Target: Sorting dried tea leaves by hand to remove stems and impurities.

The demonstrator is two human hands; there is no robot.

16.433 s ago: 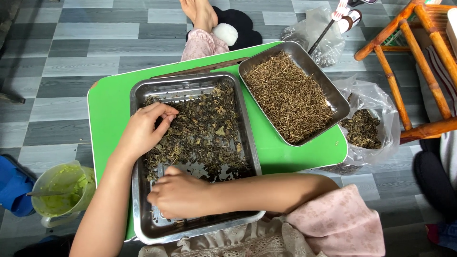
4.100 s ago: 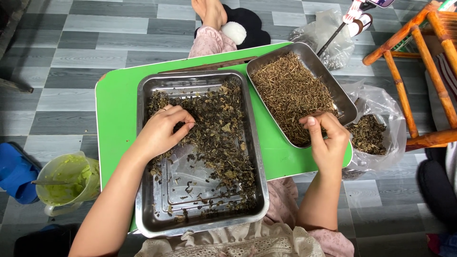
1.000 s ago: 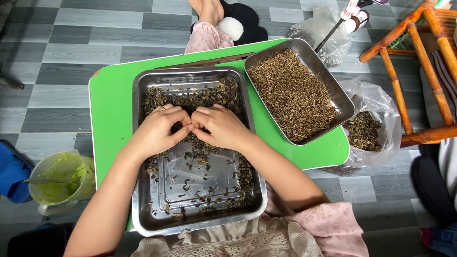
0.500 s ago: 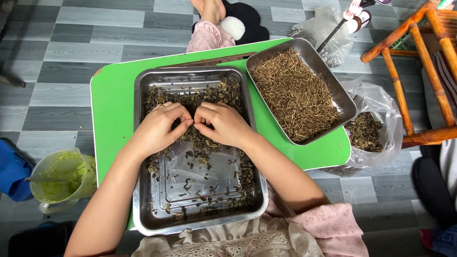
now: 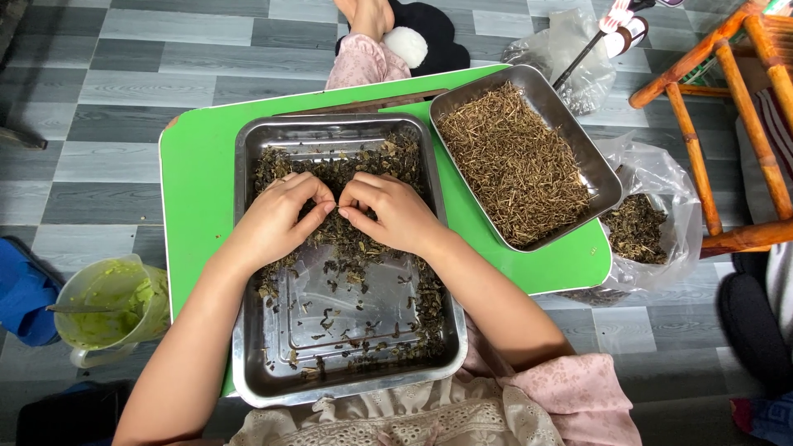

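Head view: a person seated at a low green desk [image 5: 194, 165] works both hands over dried leaves [image 5: 363, 177] in a steel tray [image 5: 248, 272]. The left hand [image 5: 277, 219] and right hand [image 5: 396, 213] meet fingertip to fingertip above the middle of the tray, each with fingers pinched on what looks like one small stem held between them; the piece is too small to make out, and its long axis seems to run left to right from hand to hand. The leaves lie mostly under and beyond the hands, toward the tray's far end, with the near floor of the tray largely bare. A second tray of stems [image 5: 516, 157] lies to the right, nearer the right hand. The palms hide the leaves beneath them; a bag [image 5: 640, 223] hangs off the desk's right edge.
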